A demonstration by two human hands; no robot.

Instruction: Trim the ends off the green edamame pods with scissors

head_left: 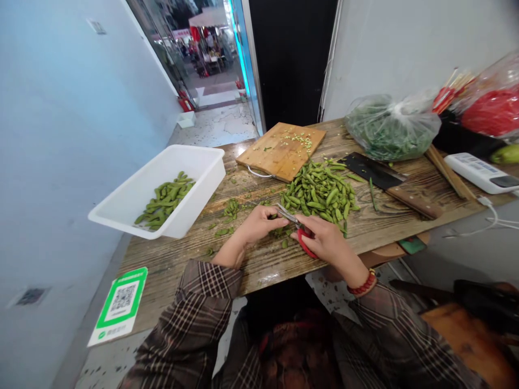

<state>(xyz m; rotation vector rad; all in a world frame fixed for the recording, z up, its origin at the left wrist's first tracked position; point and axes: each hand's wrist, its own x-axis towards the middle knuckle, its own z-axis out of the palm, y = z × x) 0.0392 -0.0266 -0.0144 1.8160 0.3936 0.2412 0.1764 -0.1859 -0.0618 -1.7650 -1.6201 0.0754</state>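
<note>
My right hand point(326, 239) is closed on red-handled scissors point(307, 244), whose blades point left toward my left hand. My left hand point(259, 224) is pinched near the blade tips; what its fingers hold, most likely small, is hidden. Just beyond both hands lies a heap of green pods point(320, 192) on the wooden table point(194, 259). More pods point(168, 200) rest inside a white plastic tub point(203, 183) at the left. Small green trimmings point(231, 209) are scattered on the wood around my left hand.
Behind the heap is a cutting board point(275, 146) with chopped bits. A cleaver point(375, 172) lies to the right, below a bag of greens point(391, 127). A white device point(480, 170) with a cable sits far right. A QR card point(121, 302) is at the left corner.
</note>
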